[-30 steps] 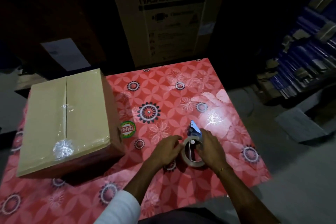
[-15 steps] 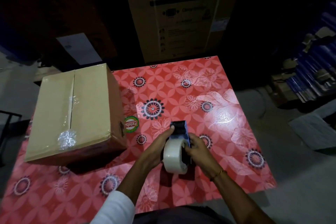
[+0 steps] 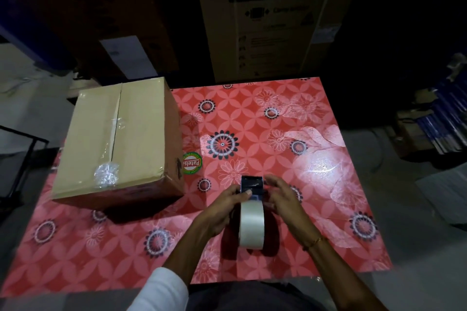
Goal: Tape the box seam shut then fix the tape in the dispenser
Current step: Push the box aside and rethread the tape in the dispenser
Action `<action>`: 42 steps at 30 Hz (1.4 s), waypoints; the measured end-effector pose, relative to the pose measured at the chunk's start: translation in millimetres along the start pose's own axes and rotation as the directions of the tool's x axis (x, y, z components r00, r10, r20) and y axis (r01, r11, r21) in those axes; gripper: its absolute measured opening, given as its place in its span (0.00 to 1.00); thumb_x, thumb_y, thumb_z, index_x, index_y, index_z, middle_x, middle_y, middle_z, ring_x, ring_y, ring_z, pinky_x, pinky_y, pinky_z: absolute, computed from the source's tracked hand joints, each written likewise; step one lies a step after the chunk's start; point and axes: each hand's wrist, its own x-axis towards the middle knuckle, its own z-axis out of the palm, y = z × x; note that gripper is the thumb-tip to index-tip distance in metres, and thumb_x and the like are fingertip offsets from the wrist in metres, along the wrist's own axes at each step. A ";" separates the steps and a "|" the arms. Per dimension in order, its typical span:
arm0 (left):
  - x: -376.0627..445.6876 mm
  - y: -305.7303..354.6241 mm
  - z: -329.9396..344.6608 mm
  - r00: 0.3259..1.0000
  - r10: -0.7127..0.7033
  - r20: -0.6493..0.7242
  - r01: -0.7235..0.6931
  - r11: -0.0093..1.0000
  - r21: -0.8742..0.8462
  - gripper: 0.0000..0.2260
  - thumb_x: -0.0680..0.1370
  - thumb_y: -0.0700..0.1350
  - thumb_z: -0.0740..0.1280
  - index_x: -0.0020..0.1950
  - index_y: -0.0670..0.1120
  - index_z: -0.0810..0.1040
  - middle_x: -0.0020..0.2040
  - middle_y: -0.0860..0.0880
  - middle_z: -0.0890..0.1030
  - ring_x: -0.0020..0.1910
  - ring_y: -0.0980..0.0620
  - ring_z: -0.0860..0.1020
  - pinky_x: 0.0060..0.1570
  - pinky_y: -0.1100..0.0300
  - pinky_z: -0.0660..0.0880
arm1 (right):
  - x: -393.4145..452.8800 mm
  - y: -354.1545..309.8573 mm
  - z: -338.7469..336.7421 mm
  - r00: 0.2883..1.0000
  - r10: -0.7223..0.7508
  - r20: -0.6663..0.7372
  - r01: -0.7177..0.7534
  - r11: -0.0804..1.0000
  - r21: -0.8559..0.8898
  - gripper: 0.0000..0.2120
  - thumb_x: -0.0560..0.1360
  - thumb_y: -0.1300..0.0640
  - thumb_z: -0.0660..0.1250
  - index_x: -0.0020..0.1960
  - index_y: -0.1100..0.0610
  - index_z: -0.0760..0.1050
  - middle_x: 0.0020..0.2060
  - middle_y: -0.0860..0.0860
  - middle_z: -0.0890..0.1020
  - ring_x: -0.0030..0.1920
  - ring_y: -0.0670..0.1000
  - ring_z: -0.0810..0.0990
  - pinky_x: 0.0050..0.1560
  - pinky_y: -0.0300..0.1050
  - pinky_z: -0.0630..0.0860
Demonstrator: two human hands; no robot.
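Observation:
A brown cardboard box (image 3: 141, 134) stands on the left of the red flowered table (image 3: 316, 159). Clear tape runs along its top seam, with a crumpled wad of tape (image 3: 106, 174) near its front edge. The tape dispenser (image 3: 251, 185), dark with a wide roll of clear tape (image 3: 252, 225), stands upright at the table's front middle. My left hand (image 3: 222, 212) grips the dispenser's left side, thumb on top by the roll. My right hand (image 3: 283, 199) touches its right side, fingers spread toward the dark front plate.
A round green and red sticker (image 3: 192, 163) lies on the table beside the box. A tall washing machine carton (image 3: 273, 17) stands behind the table. Stacked blue items (image 3: 439, 118) sit on the floor at right. A dark metal frame (image 3: 22, 159) is at left.
The dispenser has been turned from lying on its side to upright, roll facing me. Both hands have shifted with it, and my right fingers have opened out over the front plate.

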 end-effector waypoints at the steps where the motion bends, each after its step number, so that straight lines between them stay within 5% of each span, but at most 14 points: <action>1: -0.1 -0.2 -0.2 1.000 -0.003 -0.002 0.004 1.000 0.023 0.16 0.79 0.44 0.68 0.65 0.43 0.74 0.53 0.44 0.84 0.48 0.48 0.83 0.41 0.58 0.78 | 1.3 -5.0 -1.5 1.000 -0.011 -0.020 0.010 1.000 -0.013 0.19 0.82 0.64 0.60 0.72 0.53 0.72 0.67 0.54 0.78 0.63 0.56 0.81 0.62 0.56 0.81; 4: 1.4 -2.4 -0.8 1.000 -0.005 -0.003 0.005 0.998 0.070 0.16 0.78 0.46 0.70 0.65 0.44 0.74 0.53 0.45 0.83 0.49 0.49 0.82 0.43 0.57 0.77 | 4.2 -17.4 -6.8 0.990 -0.133 0.042 0.139 0.964 -0.229 0.16 0.81 0.56 0.68 0.68 0.54 0.75 0.64 0.51 0.75 0.63 0.51 0.79 0.61 0.56 0.82; 7: 0.7 -2.3 1.7 1.000 -0.008 -0.010 0.009 0.995 0.102 0.12 0.78 0.48 0.70 0.59 0.46 0.75 0.47 0.49 0.83 0.40 0.58 0.83 0.33 0.65 0.75 | 8.7 -24.1 -7.7 0.962 -0.254 0.103 0.274 0.875 -0.400 0.11 0.78 0.57 0.72 0.59 0.58 0.79 0.58 0.50 0.74 0.59 0.48 0.77 0.61 0.52 0.80; 14: 0.2 -4.2 0.4 0.999 -0.019 -0.041 0.024 0.992 0.128 0.13 0.77 0.51 0.70 0.59 0.49 0.76 0.48 0.50 0.83 0.43 0.55 0.82 0.33 0.64 0.75 | 15.8 -23.6 -23.7 0.919 -0.211 0.334 0.343 0.845 -0.411 0.19 0.76 0.64 0.69 0.64 0.51 0.75 0.61 0.49 0.75 0.63 0.48 0.77 0.56 0.45 0.82; 17: -0.9 -4.4 0.4 0.999 -0.020 -0.044 0.025 0.990 0.137 0.15 0.76 0.54 0.70 0.59 0.50 0.76 0.50 0.49 0.83 0.46 0.53 0.81 0.36 0.62 0.75 | 17.3 -20.4 -21.6 0.920 -0.224 0.323 0.352 0.833 -0.427 0.17 0.77 0.62 0.70 0.62 0.48 0.75 0.60 0.47 0.75 0.62 0.47 0.77 0.55 0.40 0.79; 24: -3.4 -6.3 2.4 0.997 -0.034 -0.069 0.046 0.983 0.180 0.24 0.69 0.68 0.71 0.54 0.52 0.76 0.51 0.50 0.82 0.52 0.49 0.77 0.45 0.53 0.70 | 22.1 -15.6 -17.5 0.878 -0.389 0.279 0.479 0.716 -0.508 0.05 0.78 0.55 0.70 0.54 0.50 0.80 0.51 0.47 0.78 0.53 0.48 0.79 0.55 0.49 0.79; 28: -6.0 -5.4 3.3 0.998 -0.029 -0.059 0.040 0.983 0.179 0.19 0.69 0.65 0.72 0.51 0.55 0.77 0.47 0.53 0.83 0.48 0.53 0.79 0.41 0.56 0.70 | 21.3 -11.2 -15.7 0.872 -0.408 0.270 0.487 0.680 -0.548 0.03 0.80 0.53 0.68 0.50 0.52 0.79 0.51 0.48 0.78 0.51 0.51 0.79 0.53 0.56 0.80; 31: -7.2 -3.6 4.7 0.999 0.015 -0.038 -0.010 0.990 0.139 0.20 0.71 0.59 0.75 0.59 0.54 0.77 0.54 0.49 0.84 0.48 0.54 0.83 0.41 0.60 0.75 | 20.5 -11.7 -14.2 0.867 -0.423 0.265 0.498 0.696 -0.518 0.04 0.80 0.53 0.67 0.48 0.52 0.78 0.52 0.48 0.78 0.52 0.50 0.80 0.53 0.55 0.80; 36: -7.8 -4.9 9.5 0.996 0.081 0.024 -0.084 0.988 0.126 0.19 0.76 0.47 0.73 0.66 0.50 0.76 0.58 0.45 0.83 0.55 0.49 0.82 0.52 0.56 0.77 | 19.7 -13.7 -11.6 0.891 -0.397 0.219 0.452 0.746 -0.488 0.04 0.78 0.52 0.66 0.45 0.49 0.75 0.47 0.48 0.81 0.48 0.50 0.80 0.49 0.58 0.79; 42: -0.9 -5.4 27.2 0.995 0.088 -0.056 -0.086 0.995 0.040 0.10 0.78 0.55 0.68 0.54 0.52 0.82 0.49 0.45 0.85 0.49 0.47 0.83 0.50 0.52 0.77 | 23.2 -18.9 -10.9 0.910 -0.339 0.239 0.415 0.724 -0.551 0.04 0.80 0.50 0.63 0.46 0.47 0.72 0.40 0.46 0.81 0.40 0.51 0.80 0.41 0.54 0.78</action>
